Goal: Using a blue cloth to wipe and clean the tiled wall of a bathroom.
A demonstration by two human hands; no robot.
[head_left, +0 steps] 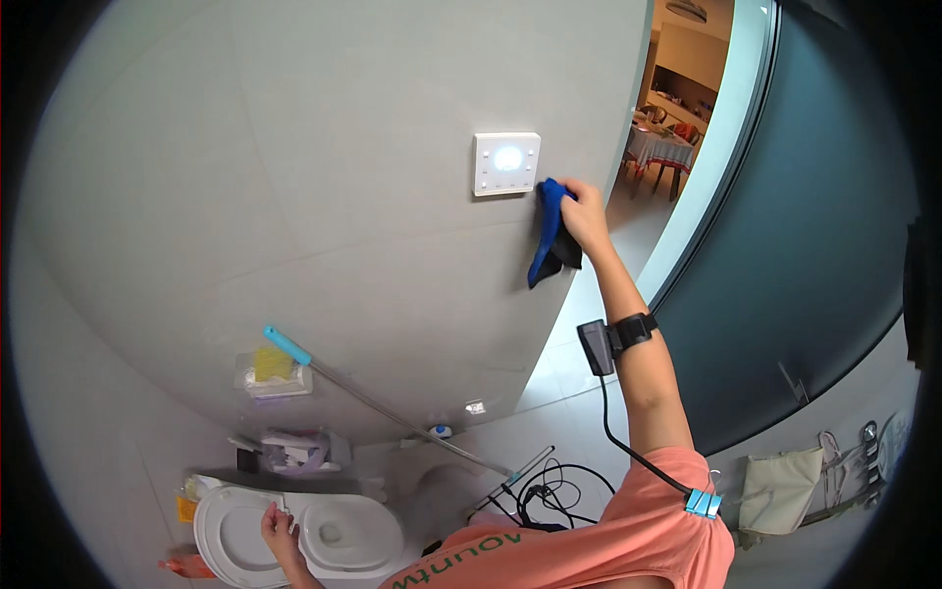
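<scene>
My right hand is closed on a blue and black cloth, which hangs down against the grey wall. Just above and to the left of the cloth, a white square control panel with a glowing centre is fixed to the wall. A small dark device is strapped to my right forearm, and a cable runs from it to my sleeve. Low at the left, my left hand hangs in front of the toilet with nothing visible in it; its fingers are loosely curled.
A squeegee with a blue handle leans on the wall beside a holder with a yellow sponge. Black cables lie on the floor. At the right is a dark door; a dining table shows through the doorway.
</scene>
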